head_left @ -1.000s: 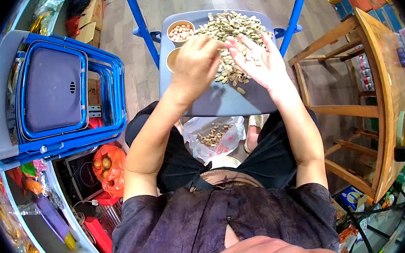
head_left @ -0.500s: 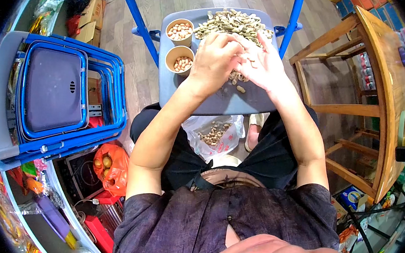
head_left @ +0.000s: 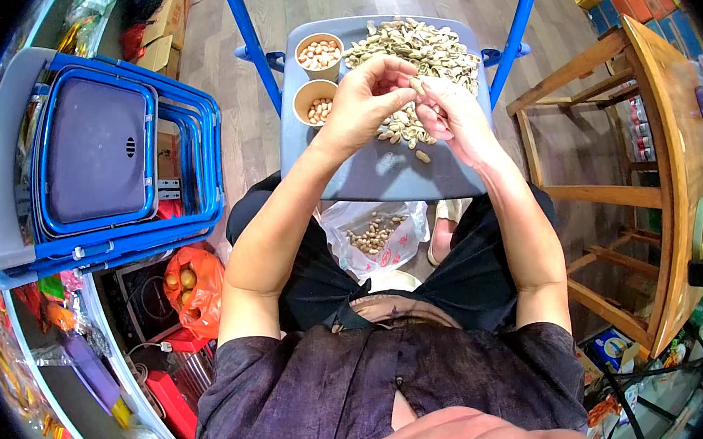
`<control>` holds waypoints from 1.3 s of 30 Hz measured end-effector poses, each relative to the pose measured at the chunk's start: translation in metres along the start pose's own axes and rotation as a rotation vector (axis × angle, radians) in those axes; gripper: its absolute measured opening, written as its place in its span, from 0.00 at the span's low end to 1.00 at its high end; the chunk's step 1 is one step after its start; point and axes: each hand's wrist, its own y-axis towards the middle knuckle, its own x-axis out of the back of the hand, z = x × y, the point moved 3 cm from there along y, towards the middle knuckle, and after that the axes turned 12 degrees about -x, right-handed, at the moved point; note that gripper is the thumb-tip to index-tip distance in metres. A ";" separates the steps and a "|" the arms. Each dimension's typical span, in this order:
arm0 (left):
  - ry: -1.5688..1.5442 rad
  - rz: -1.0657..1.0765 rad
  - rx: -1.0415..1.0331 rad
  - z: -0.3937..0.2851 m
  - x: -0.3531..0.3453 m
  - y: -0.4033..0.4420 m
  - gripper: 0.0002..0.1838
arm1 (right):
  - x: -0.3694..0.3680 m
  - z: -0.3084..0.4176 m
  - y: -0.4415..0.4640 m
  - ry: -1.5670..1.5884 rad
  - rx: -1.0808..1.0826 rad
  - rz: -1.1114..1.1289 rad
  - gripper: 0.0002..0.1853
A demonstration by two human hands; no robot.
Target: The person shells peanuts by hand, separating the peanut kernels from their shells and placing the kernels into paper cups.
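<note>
An unshelled peanut (head_left: 416, 85) is pinched between my two hands, above a grey chair seat (head_left: 343, 177). My left hand (head_left: 369, 100) grips it from the left with thumb and fingertips. From the right, my right hand (head_left: 458, 116) closes on it, its other fingers curled; whether they hold anything more is hidden. Beyond the hands lies a heap of peanuts and shells (head_left: 433, 47), with a smaller group (head_left: 405, 127) beneath them. Two paper cups with shelled kernels stand to the left: a far cup (head_left: 321, 73) and a near cup (head_left: 300, 115).
Below the seat, between my legs, an open plastic bag (head_left: 343, 219) holds several peanuts. Folded blue-framed chairs (head_left: 98, 155) lean at the left, near an orange bag (head_left: 206, 299) of round produce. A wooden table (head_left: 657, 121) lies on its side at the right.
My right hand has turned from an open palm to curled fingers. The hands have come together on a peanut, and the left hand has shifted slightly.
</note>
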 end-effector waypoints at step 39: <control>0.108 -0.039 -0.054 -0.001 0.007 -0.006 0.06 | -0.007 0.001 0.001 -0.164 0.024 0.028 0.16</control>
